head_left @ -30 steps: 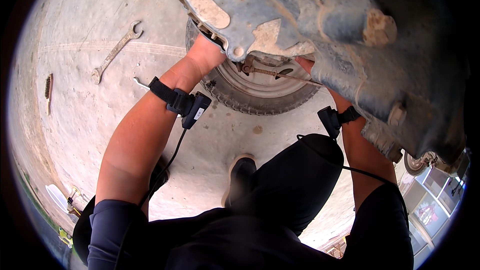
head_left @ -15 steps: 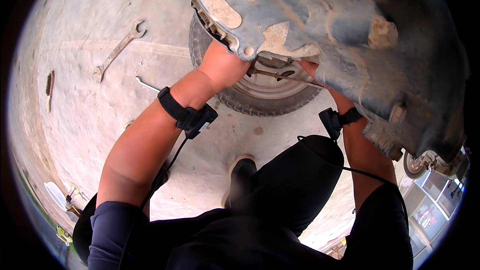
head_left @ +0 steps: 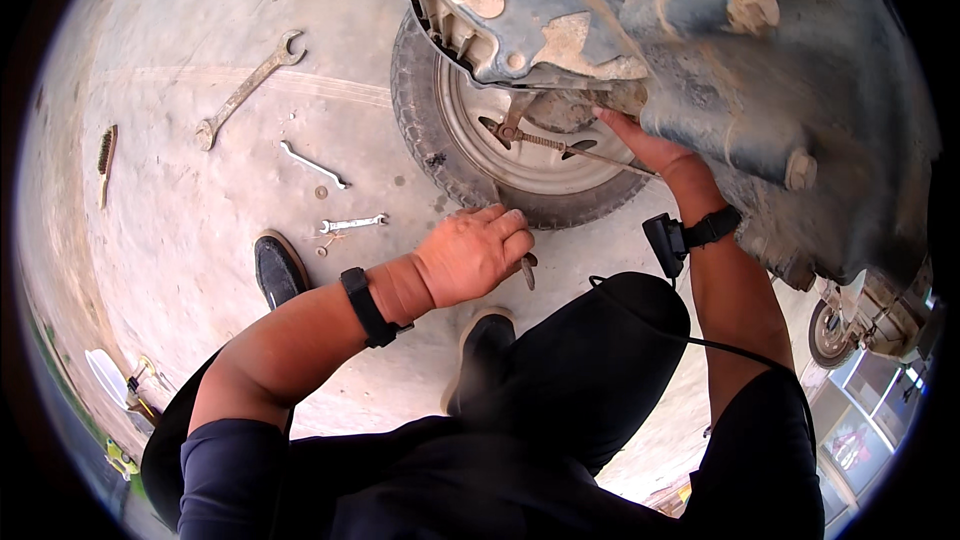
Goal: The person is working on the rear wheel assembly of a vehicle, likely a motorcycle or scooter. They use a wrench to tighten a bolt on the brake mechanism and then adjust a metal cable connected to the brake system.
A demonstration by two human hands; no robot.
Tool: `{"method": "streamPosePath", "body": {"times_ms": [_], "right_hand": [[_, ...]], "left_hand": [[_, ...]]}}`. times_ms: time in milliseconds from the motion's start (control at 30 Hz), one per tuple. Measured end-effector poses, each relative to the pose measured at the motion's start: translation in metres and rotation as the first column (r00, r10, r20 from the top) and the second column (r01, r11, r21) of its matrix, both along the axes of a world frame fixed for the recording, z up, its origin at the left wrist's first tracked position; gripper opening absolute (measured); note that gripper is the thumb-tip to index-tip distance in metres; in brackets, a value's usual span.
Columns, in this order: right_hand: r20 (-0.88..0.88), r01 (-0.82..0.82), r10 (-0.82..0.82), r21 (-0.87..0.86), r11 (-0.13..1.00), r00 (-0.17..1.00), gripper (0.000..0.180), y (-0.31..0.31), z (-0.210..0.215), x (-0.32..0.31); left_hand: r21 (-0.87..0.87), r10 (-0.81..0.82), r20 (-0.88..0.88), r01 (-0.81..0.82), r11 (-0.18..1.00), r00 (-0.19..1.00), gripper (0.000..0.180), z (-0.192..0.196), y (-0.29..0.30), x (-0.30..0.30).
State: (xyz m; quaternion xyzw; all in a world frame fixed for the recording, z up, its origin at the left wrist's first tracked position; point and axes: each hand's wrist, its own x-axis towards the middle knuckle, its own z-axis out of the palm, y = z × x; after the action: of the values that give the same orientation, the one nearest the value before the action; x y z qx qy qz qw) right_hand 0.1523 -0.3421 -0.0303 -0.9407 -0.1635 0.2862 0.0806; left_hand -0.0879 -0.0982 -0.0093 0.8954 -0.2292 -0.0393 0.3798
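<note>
My left hand (head_left: 475, 255) is closed, palm down, in front of the tyre (head_left: 425, 130). A small dark, rusty-looking metal piece (head_left: 530, 272) sticks out below its fingertips; the rest of it is hidden in the hand. My right hand (head_left: 648, 143) reaches in under the dirty grey vehicle body (head_left: 690, 90). One stretched finger touches the grimy hub part (head_left: 570, 112), and the other fingers are mostly hidden. Between the hands, a thin rod with a spring (head_left: 540, 142) runs across the pale wheel rim (head_left: 465, 145).
On the concrete floor at left lie a large open-ended wrench (head_left: 248, 90), two smaller wrenches (head_left: 313, 165) (head_left: 355, 224), washers (head_left: 321, 193) and a wire brush (head_left: 107, 165). My shoes (head_left: 280, 268) stand close by. Another wheeled vehicle (head_left: 830, 330) is at the far right.
My left hand has come out from under the vehicle body, back toward me, with the small metal piece. My right hand stays by the hub, now more visible. The view has shifted slightly.
</note>
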Motion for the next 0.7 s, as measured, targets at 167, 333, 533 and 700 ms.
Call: {"method": "streamPosePath", "body": {"times_ms": [167,333,533,700], "right_hand": [[0.009,-0.075,0.076,-0.068,0.995,0.997,0.089,0.0,-0.011,0.004],[0.144,-0.16,0.134,0.185,0.97,0.98,0.084,0.028,0.026,-0.018],[0.125,-0.166,0.211,-0.301,0.939,0.969,0.075,0.026,0.035,-0.001],[0.207,-0.276,0.277,-0.036,0.961,0.938,0.061,0.024,0.032,0.001]], "left_hand": [[0.117,0.055,0.069,-0.063,0.991,0.996,0.022,0.017,0.048,0.01],[0.38,0.24,0.044,-0.239,0.894,0.97,0.019,0.058,0.154,0.011],[0.624,0.646,0.018,-0.514,0.589,0.763,0.017,0.115,0.3,-0.067],[0.67,0.931,-0.053,-0.679,0.301,0.36,0.022,0.159,0.351,-0.258]]}}
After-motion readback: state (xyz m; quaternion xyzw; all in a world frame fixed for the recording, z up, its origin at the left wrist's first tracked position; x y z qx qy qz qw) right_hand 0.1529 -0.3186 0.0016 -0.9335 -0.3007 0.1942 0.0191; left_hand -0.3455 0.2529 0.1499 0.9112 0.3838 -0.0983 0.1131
